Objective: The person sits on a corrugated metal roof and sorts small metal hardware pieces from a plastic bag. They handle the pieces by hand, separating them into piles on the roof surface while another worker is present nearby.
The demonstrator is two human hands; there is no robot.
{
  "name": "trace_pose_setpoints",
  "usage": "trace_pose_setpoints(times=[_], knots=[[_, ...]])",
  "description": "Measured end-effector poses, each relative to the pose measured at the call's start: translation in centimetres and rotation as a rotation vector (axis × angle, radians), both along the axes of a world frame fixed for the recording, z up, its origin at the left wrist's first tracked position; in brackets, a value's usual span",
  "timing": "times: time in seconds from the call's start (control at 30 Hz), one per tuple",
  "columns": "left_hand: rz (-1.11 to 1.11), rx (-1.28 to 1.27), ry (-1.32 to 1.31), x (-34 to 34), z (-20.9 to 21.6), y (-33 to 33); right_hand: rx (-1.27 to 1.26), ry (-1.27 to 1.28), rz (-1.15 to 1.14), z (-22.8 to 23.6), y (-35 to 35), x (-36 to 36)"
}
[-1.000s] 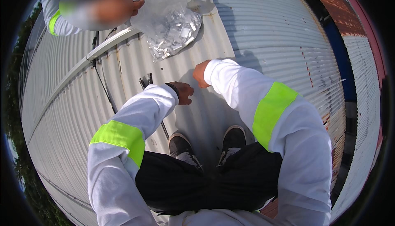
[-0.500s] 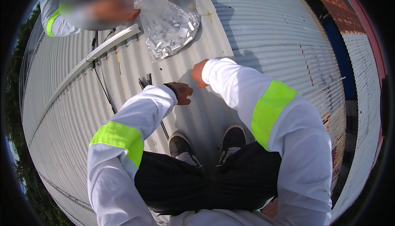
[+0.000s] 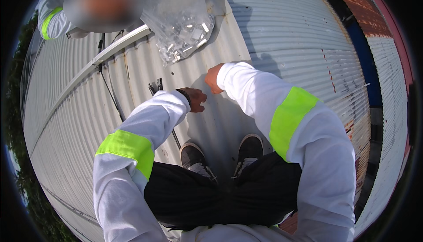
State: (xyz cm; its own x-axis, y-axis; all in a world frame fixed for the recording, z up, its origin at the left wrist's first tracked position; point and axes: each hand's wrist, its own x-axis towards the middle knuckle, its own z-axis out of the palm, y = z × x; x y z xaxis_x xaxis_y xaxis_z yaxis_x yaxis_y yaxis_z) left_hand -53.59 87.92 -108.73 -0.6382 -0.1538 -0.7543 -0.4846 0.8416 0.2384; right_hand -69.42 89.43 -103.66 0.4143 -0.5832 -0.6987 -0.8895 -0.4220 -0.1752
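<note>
I crouch on a corrugated metal roof. My left hand hangs curled just above the sheet with nothing visibly in it. My right hand is a little further forward, fingers folded inward; whether it holds anything small is hidden. Ahead of both hands a clear plastic bag of several small metal parts is held up by a co-worker in a white sleeve with a yellow band.
A pale metal rail runs diagonally across the roof at upper left, with a dark cable beside it. A small black bracket sits left of my left hand. My shoes stand below. Rusted roofing lies right.
The co-worker's bag has shifted and now hangs lower and wider over the roof. My two hands have barely moved.
</note>
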Motion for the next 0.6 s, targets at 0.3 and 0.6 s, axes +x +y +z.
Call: trace_pose_setpoints(times=[0.3, 0.6], knots=[[0.004, 0.007, -0.042, -0.33, 0.35, 0.00, 0.028, -0.004, 0.011, 0.16, -0.21, -0.02], [0.012, 0.003, -0.021, -0.11, 0.25, 0.06, 0.001, 0.000, 0.000, -0.18, -0.07, 0.02]])
